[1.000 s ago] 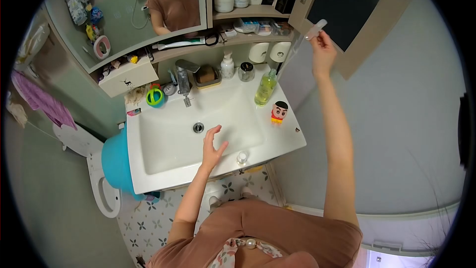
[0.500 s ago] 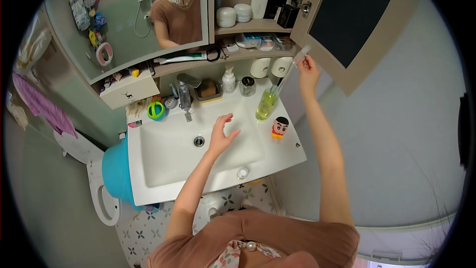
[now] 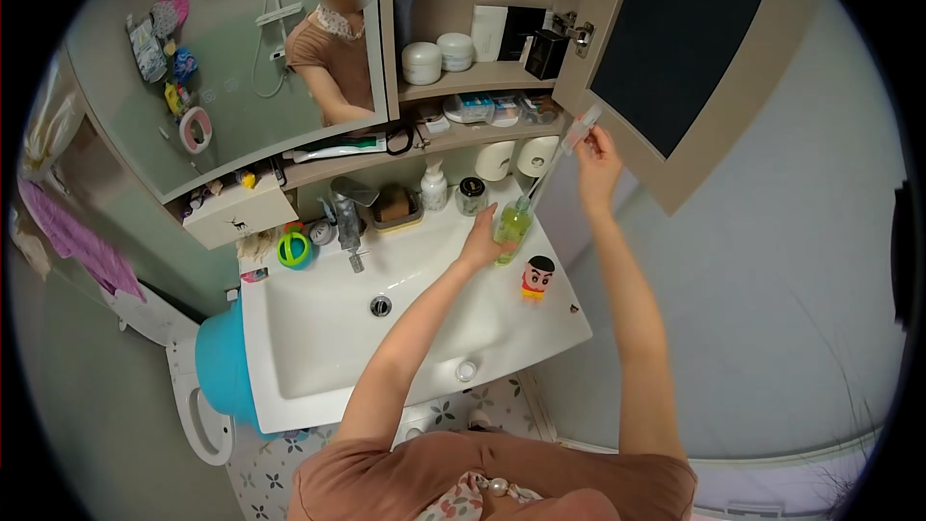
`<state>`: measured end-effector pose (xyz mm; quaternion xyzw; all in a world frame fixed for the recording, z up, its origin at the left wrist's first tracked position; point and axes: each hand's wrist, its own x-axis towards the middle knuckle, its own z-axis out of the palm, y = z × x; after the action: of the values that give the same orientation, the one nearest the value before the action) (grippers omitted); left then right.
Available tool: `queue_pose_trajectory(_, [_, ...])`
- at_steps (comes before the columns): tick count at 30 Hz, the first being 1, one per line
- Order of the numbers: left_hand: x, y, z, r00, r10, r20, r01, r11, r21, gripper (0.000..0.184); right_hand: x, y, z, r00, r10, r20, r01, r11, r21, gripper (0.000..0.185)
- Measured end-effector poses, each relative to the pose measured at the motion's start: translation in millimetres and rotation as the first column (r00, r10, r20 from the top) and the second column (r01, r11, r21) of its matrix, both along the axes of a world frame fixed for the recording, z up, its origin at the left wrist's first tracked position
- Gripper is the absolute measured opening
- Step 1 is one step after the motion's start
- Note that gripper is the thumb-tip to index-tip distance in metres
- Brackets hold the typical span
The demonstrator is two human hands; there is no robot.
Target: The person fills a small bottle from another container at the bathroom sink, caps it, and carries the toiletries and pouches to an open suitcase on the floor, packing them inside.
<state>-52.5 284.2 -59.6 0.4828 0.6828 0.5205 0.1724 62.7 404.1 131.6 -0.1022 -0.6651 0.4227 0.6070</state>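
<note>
My left hand (image 3: 482, 241) is at the green bottle (image 3: 513, 230) on the right of the sink counter, its fingers and thumb around the bottle's left side. Raised beside the open cabinet door, my right hand (image 3: 598, 159) pinches a small clear, pinkish item (image 3: 581, 128) between its fingertips. Just in front of the bottle stands a cartoon figure (image 3: 536, 278) with black hair. Behind it are a glass jar (image 3: 472, 196) with a dark lid and a white pump bottle (image 3: 434, 187).
The white sink (image 3: 318, 347) has a faucet (image 3: 349, 217) at the back. A small clear container (image 3: 466, 370) sits on its front rim. The cabinet door (image 3: 666, 68) hangs open at upper right, near my right hand. A blue tub (image 3: 220, 362) stands left of the sink.
My left hand has moved from above the basin up and right to the green bottle. My right hand, with the clear item, has come down and left.
</note>
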Motion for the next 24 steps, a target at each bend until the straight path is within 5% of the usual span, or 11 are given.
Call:
queue_pose_trajectory(7, [3,23,-20,1.0,0.013,-0.016,-0.013,1.0,-0.001,0.094,-6,-10,-70,0.96,-0.035,0.277,0.067,0.992,-0.107,0.03])
queue_pose_trajectory(11, [3,31,-25,0.98,-0.088,0.179,0.075,0.994,0.074,0.095,-7,-5,-127,0.88,-0.015,0.474,0.072,0.992,-0.101,0.028])
queue_pose_trajectory(17, [9,26,-13,0.991,-0.048,0.123,0.035,0.993,0.11,0.075,-1,10,-143,0.857,0.267,0.441,-0.177,0.956,-0.233,0.031])
queue_pose_trajectory(24, [14,4,24,0.999,0.002,-0.04,0.003,0.991,0.131,0.069,5,22,-132,0.833,0.208,0.513,-0.196,0.978,-0.077,0.026])
